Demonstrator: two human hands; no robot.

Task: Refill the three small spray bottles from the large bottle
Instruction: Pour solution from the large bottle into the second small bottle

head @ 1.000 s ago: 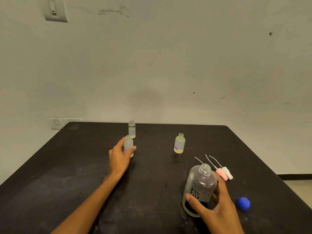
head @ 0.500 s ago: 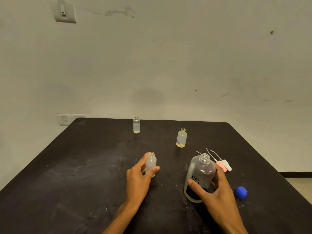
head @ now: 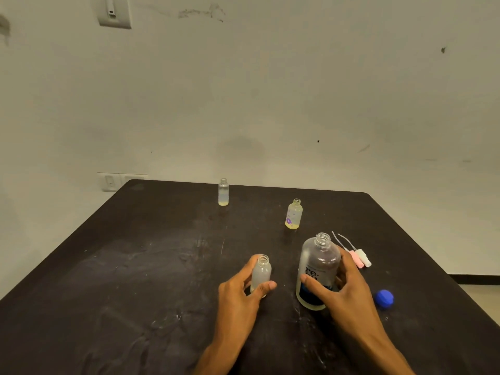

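Head view
Large bottle (head: pixel 318 269): upright and uncapped near the tabletop's (head: pixel 135 266) near right part; its label reads "re:", the rest hidden behind the thumb, over a dark blue band.
Right hand (head: pixel 343 290): wrapped round the large bottle, thumb across the label.
Left hand (head: pixel 240 290): pinches a frosted small bottle (head: pixel 261 274) between thumb and fingers, just left of the large one; open neck, upright.
Clear small bottle (head: pixel 223 192): stands alone near the far edge, a little pale liquid at its bottom.
Flowered small bottle (head: pixel 293 214): purple flower print, yellowish liquid, between the far edge and the large bottle.
Spray tops (head: pixel 359 257): one pink, one white, lying beside the large bottle toward the right edge.
Blue cap (head: pixel 384 299): near the right edge.
Open room: the whole left half of the tabletop is bare.
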